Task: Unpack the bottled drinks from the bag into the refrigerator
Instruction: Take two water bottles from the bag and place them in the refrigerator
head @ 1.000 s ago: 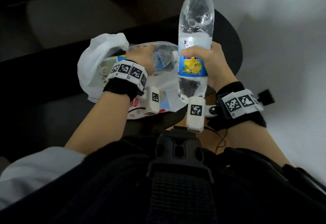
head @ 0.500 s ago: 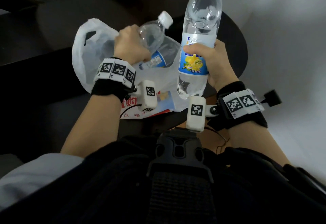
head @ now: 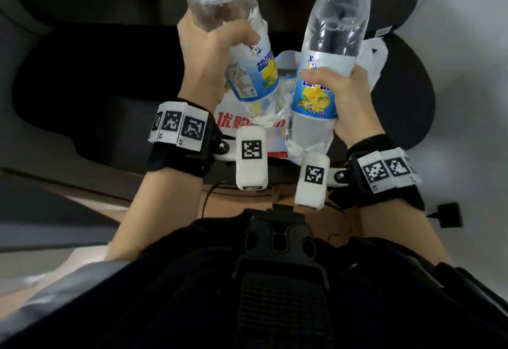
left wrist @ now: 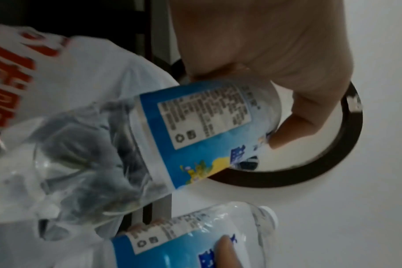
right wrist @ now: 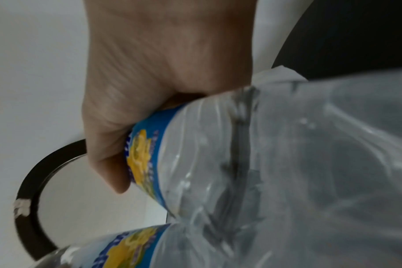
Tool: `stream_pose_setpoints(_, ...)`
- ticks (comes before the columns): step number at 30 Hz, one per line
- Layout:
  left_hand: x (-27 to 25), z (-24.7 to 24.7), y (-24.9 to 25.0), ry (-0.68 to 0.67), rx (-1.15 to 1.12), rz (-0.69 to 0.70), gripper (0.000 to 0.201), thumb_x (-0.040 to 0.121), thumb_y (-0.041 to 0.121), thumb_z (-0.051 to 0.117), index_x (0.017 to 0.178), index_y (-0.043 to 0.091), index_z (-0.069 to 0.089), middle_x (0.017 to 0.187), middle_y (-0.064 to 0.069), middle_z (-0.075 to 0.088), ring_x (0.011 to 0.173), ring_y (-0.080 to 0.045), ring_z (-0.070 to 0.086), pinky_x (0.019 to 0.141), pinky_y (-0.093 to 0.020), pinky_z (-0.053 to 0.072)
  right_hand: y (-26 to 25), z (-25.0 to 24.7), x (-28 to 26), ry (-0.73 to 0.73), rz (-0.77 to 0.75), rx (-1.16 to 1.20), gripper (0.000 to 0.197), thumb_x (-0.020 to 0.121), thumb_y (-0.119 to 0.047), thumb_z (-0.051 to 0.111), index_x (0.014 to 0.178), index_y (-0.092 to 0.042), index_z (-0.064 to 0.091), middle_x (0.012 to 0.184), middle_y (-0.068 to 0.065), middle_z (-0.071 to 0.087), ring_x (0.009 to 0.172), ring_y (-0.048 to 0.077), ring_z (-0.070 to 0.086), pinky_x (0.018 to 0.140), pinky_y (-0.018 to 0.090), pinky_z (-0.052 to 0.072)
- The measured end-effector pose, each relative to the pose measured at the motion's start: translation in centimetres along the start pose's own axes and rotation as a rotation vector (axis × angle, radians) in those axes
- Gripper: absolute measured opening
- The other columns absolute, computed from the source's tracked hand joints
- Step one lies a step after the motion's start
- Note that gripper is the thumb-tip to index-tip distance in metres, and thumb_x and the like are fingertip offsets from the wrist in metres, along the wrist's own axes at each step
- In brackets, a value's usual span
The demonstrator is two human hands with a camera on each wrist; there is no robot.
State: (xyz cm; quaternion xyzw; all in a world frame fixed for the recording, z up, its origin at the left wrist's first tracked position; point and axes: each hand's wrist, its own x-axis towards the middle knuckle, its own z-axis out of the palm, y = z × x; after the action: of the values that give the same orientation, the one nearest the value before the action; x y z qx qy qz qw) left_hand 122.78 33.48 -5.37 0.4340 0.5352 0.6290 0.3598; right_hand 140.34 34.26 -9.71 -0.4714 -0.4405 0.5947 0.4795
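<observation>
Both bottles are up: left hand (head: 209,54) wraps its fingers around one bottle (head: 247,73), right hand (head: 349,101) clutches the other bottle (head: 327,54), above the bag (head: 277,139).

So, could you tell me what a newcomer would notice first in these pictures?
Two clear bottles with blue and yellow labels, raised side by side: the left hand grips the left bottle, the right hand grips the right bottle. Beneath them lies a white plastic bag with red lettering.
</observation>
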Motion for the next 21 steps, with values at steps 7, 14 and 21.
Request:
stream_pose_setpoints(7, -5.7, -5.6, 0.4, 0.175, -0.091, -0.043, 0.025, 0.042, 0.005, 0.065, 0.065, 0.012, 0.059, 0.060, 0.008, 0.063, 0.065, -0.014, 0.062, 0.065, -0.029, 0.052, 1.2, 4.4, -3.5, -0.212, 0.022, -0.039, 0.014, 0.066, -0.012, 0.074, 0.077, -0.015, 0.066, 0.069, -0.002, 0.072, 0.065, 0.017, 0.070, 0.064, 0.029, 0.057)
stream_pose_setpoints(14, -13.0, -13.3, 1.4, 0.209, -0.008, -0.027, 0.025, 0.042, 0.004, 0.067, 0.065, 0.010, 0.058, 0.062, 0.003, 0.060, 0.065, -0.021, 0.060, 0.062, -0.032, 0.052, 3.7, 11.2, -9.2, -0.384, 0.051, -0.106, 0.014, 0.062, -0.015, 0.073, 0.076, -0.016, 0.070, 0.068, -0.003, 0.074, 0.066, 0.018, 0.071, 0.067, 0.028, 0.058)
stream_pose_setpoints(21, -21.5, -22.1, 3.1, 0.329, 0.045, -0.054, 0.022, 0.046, -0.005, 0.062, 0.065, 0.005, 0.057, 0.055, 0.009, 0.062, 0.055, -0.012, 0.058, 0.055, -0.023, 0.049, 6.7, 18.6, -16.8, -0.639, 0.108, -0.143, 0.028, 0.062, -0.016, 0.072, 0.088, -0.011, 0.067, 0.074, 0.002, 0.073, 0.070, 0.021, 0.071, 0.068, 0.032, 0.058)
